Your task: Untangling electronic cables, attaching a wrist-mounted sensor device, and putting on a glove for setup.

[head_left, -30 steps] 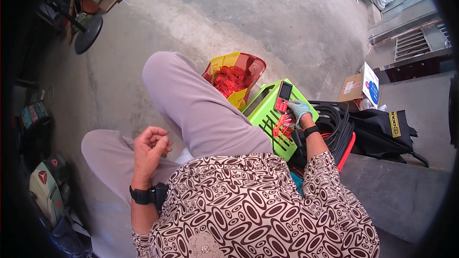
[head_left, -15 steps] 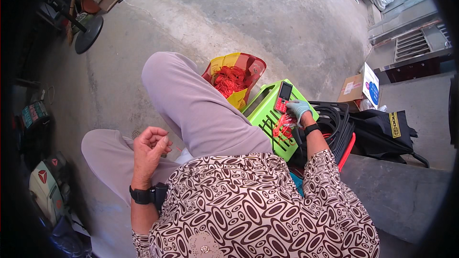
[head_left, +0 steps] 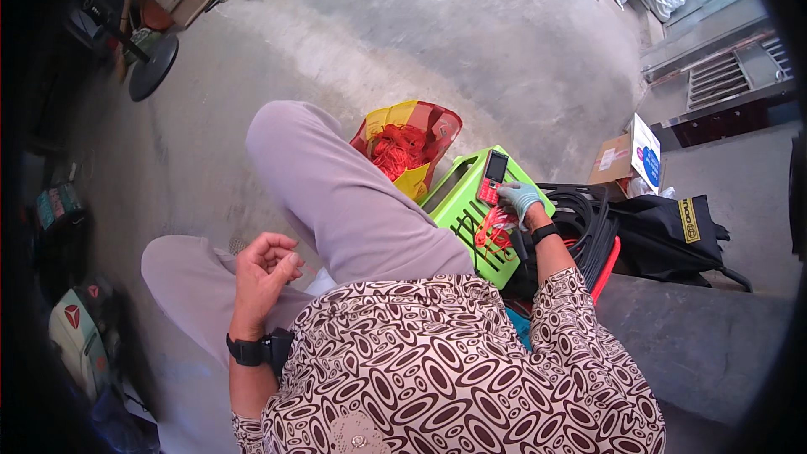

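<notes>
My left hand, bare, is raised over my lap with its fingers curled and the thumb drawn in against them. Anything pinched there is too small to make out. My right hand wears a light grey-green glove and rests over the green plastic stool. Its bent fingertips are at the lower right edge of a red mobile phone, which lies on the slotted top. Just below the glove, red cords are heaped on the stool. The fingers' undersides are hidden.
Past my knee stands a red and yellow bag full of red cord. To the right are coiled black cable, a black bag and a cardboard box. A round black stand base sits at the far left.
The whole view has shifted slightly. My right hand stays beside the phone, and my left hand keeps its curled pose.
</notes>
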A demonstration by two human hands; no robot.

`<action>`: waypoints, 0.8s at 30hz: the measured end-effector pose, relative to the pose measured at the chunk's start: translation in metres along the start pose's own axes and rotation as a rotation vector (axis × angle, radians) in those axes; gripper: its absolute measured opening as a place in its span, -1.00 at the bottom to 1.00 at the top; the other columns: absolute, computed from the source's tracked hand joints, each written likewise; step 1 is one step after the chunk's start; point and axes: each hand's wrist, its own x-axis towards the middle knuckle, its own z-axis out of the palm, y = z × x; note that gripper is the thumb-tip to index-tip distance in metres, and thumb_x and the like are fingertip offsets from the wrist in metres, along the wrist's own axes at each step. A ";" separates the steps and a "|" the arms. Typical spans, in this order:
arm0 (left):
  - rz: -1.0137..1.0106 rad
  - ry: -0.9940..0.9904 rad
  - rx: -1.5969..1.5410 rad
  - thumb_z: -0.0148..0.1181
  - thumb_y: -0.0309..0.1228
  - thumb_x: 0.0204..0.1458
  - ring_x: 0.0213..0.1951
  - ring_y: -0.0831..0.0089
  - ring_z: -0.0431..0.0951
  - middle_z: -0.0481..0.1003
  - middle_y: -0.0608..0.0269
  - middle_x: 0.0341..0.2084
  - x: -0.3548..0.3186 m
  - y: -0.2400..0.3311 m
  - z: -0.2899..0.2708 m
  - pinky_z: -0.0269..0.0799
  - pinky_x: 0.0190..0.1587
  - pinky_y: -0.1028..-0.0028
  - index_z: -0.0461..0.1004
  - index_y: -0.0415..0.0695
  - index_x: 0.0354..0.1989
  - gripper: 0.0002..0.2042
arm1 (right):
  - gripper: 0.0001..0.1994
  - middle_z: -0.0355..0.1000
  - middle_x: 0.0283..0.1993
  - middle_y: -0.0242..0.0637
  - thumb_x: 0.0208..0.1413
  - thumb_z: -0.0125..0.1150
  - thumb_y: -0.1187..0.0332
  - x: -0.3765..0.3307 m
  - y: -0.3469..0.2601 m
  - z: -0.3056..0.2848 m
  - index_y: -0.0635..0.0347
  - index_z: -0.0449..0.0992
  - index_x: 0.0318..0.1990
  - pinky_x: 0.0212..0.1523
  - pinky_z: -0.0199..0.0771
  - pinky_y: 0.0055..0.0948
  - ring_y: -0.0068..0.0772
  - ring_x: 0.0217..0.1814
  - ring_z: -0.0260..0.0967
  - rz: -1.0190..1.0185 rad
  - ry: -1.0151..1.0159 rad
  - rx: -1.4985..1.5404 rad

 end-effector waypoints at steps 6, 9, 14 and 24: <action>-0.005 0.001 0.010 0.19 -0.45 0.07 -0.50 0.60 0.52 0.56 0.22 -0.47 0.003 0.002 0.005 0.43 -0.41 0.62 0.44 -0.23 -0.20 -0.83 | -0.70 0.49 -0.39 -0.32 0.06 0.33 0.34 0.005 0.021 -0.015 0.25 0.49 -0.07 -0.46 0.43 -0.53 -0.52 -0.49 0.41 -0.041 -0.023 -0.005; -0.015 0.007 0.010 0.19 -0.44 0.07 -0.50 0.60 0.52 0.56 0.22 -0.47 0.003 -0.002 0.004 0.43 -0.41 0.62 0.44 -0.23 -0.20 -0.83 | -0.69 0.50 -0.37 -0.32 0.07 0.34 0.29 -0.008 0.027 -0.010 0.21 0.48 -0.08 -0.44 0.46 -0.51 -0.50 -0.49 0.42 -0.016 -0.062 0.008; -0.034 -0.022 0.028 0.17 -0.52 0.09 -0.47 0.59 0.53 0.55 0.20 -0.45 0.004 0.000 0.003 0.46 -0.37 0.60 0.42 -0.28 -0.17 -0.83 | -0.68 0.52 -0.32 -0.28 0.03 0.30 0.29 -0.008 0.042 -0.023 0.26 0.52 -0.08 -0.42 0.51 -0.51 -0.46 -0.48 0.46 -0.048 -0.097 0.166; -0.010 0.019 0.029 0.16 -0.52 0.10 -0.47 0.59 0.53 0.55 0.22 -0.45 0.005 -0.002 -0.003 0.48 -0.38 0.61 0.42 -0.28 -0.19 -0.86 | -0.73 0.56 -0.31 -0.25 0.06 0.28 0.33 -0.027 0.034 -0.058 0.27 0.57 -0.12 -0.41 0.52 -0.49 -0.48 -0.43 0.52 -0.404 0.411 0.062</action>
